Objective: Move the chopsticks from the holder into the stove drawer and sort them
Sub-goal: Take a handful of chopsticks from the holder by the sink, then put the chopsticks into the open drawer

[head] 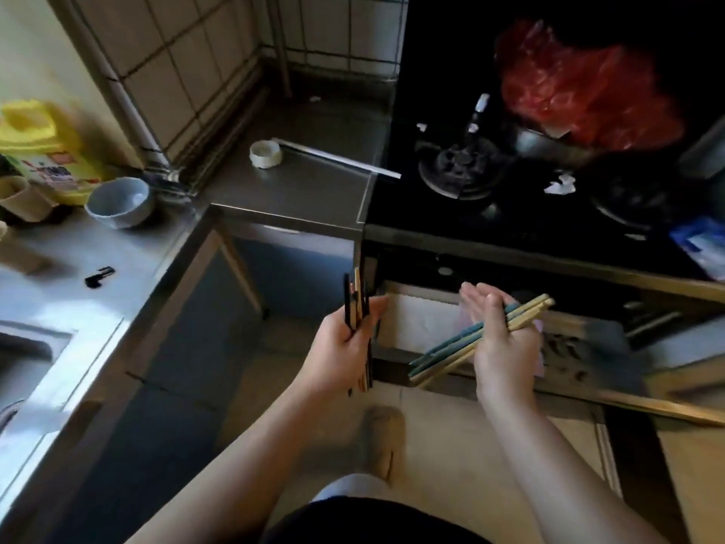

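- The left hand (pixel 345 339) is closed around a bundle of dark chopsticks (pixel 359 304) with at least one pale wooden one among them; they stand nearly upright, tips toward 12 o'clock, lower ends poking out below the palm.
- This bundle is held just to the left of the stove drawer (pixel 416 323), outside its front left corner.
- The right hand (pixel 502 339) grips a second bundle of chopsticks (pixel 470 343), some teal-blue, some light wood-coloured, lying close together and roughly parallel.
- That bundle slants from about 8 o'clock to 2 o'clock: the lower ends hang over the drawer's front edge, the upper ends stick out past the fingers (pixel 476 298) above the drawer.
- The fingers of the right hand are half extended, with the thumb pressing the sticks against the palm.
- The drawer is pulled open beneath the black gas stove (pixel 455 166); its left part shows a pale lining.
- On the steel counter (pixel 298 182) at 11 o'clock sits a small white round container (pixel 266 153).
- A grey bowl (pixel 119 202) and a yellow bottle (pixel 43 151) stand at 9 o'clock.
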A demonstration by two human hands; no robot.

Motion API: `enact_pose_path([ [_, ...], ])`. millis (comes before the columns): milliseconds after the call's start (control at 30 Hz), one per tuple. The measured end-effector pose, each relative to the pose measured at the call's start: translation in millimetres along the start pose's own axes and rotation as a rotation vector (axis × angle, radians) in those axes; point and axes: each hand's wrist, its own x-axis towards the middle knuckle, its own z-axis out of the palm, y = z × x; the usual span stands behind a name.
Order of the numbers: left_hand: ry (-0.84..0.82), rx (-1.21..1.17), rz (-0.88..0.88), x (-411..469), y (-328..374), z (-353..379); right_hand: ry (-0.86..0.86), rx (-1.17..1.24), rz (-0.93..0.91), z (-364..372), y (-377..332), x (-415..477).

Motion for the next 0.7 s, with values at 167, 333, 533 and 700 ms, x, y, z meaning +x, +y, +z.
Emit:
enact_pose_path([
  [167, -0.092, 0.016, -0.045, 83.9, -1.0, 58.2, 0.083, -0.047, 0.029, -29.8, 12.8, 85.4],
  [333, -0.226, 0.029, -0.111, 152.4, -8.1, 116.0, 0.142, -0.065, 0.020, -62.5, 30.4, 157.5],
  [533, -0.258, 0.074, -0.262, 208.4, -53.0, 182.3, 0.192, -0.080, 0.105, -94.6, 77.7, 215.7],
  [700, -0.231, 0.093, -0.392, 233.7, -110.6, 231.0, 0.160, -0.161, 0.189, -116.9, 140.9, 250.0],
])
